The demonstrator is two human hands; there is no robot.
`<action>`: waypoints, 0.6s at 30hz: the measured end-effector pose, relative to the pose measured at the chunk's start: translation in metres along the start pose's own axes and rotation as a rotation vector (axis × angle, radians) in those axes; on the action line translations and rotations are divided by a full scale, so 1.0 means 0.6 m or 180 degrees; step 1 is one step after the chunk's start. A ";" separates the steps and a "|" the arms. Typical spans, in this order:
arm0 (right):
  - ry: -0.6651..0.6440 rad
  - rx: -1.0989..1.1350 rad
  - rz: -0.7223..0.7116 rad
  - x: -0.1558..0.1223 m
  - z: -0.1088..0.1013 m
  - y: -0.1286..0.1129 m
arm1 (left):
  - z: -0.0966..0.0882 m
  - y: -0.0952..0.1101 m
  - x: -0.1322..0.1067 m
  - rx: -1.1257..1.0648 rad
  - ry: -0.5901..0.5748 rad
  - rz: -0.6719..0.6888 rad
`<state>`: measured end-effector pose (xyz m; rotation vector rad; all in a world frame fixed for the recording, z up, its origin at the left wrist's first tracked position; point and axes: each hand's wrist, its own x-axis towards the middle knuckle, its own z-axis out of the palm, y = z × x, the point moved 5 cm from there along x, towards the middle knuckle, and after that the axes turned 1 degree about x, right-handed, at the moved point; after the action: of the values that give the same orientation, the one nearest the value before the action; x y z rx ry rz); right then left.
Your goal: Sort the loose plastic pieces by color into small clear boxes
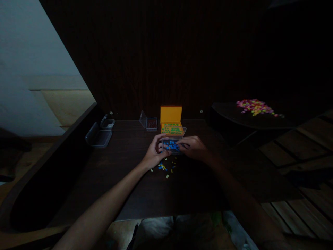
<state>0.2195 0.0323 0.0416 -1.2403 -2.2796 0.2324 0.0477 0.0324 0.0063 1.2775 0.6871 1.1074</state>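
"Where is the rectangular clear plastic box [177, 152]?"
"Above the dark brown wooden desk [125, 173], nearer its back edge, holding small blue pieces [171, 143]."
"And the hands?"
"Left hand [155, 151] curled round its left side; right hand [194, 147] bunched at the pieces. Whether it pinches one, I cannot tell."
"Advice?"
"Brace the box level; pick gently."
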 end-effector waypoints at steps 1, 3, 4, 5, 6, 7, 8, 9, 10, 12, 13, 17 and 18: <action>-0.0026 -0.0019 -0.0019 -0.001 0.000 -0.001 | 0.000 -0.001 0.000 -0.0009 0.0001 0.0006; -0.0082 -0.0078 -0.0068 -0.001 0.002 -0.003 | -0.001 -0.001 0.000 -0.0019 -0.0001 0.0014; -0.0101 -0.0115 -0.0089 -0.001 0.003 -0.004 | 0.000 -0.002 0.000 -0.0020 -0.0003 0.0013; -0.0117 -0.0152 -0.0106 -0.002 0.004 -0.006 | 0.000 -0.002 0.000 -0.0017 -0.0007 0.0008; -0.0131 -0.0182 -0.0117 -0.002 0.005 -0.007 | 0.000 -0.002 0.000 -0.0011 -0.0009 0.0008; -0.0132 -0.0201 -0.0122 -0.002 0.006 -0.008 | 0.000 -0.002 0.000 -0.0001 -0.0011 0.0009; -0.0130 -0.0215 -0.0128 -0.002 0.006 -0.008 | 0.001 -0.001 0.000 0.0012 -0.0012 0.0007; -0.0126 -0.0224 -0.0136 -0.002 0.007 -0.008 | 0.001 -0.001 -0.001 0.0023 -0.0009 0.0007; -0.0128 -0.0233 -0.0145 -0.002 0.007 -0.008 | 0.001 -0.001 -0.001 0.0028 -0.0001 0.0008; -0.0130 -0.0251 -0.0153 -0.002 0.008 -0.009 | 0.000 -0.002 -0.001 0.0030 -0.0001 -0.0009; -0.0138 -0.0257 -0.0152 -0.002 0.008 -0.009 | 0.000 -0.002 -0.001 0.0031 -0.0005 -0.0018; -0.0194 -0.0269 -0.0119 -0.002 0.008 -0.009 | 0.000 -0.002 -0.001 0.0054 -0.0022 -0.0023; -0.0214 -0.0268 -0.0109 -0.001 0.008 -0.009 | 0.000 -0.002 -0.001 0.0047 -0.0023 -0.0016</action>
<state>0.2133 0.0291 0.0391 -1.2517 -2.3883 0.1695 0.0479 0.0319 0.0053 1.2911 0.6941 1.0949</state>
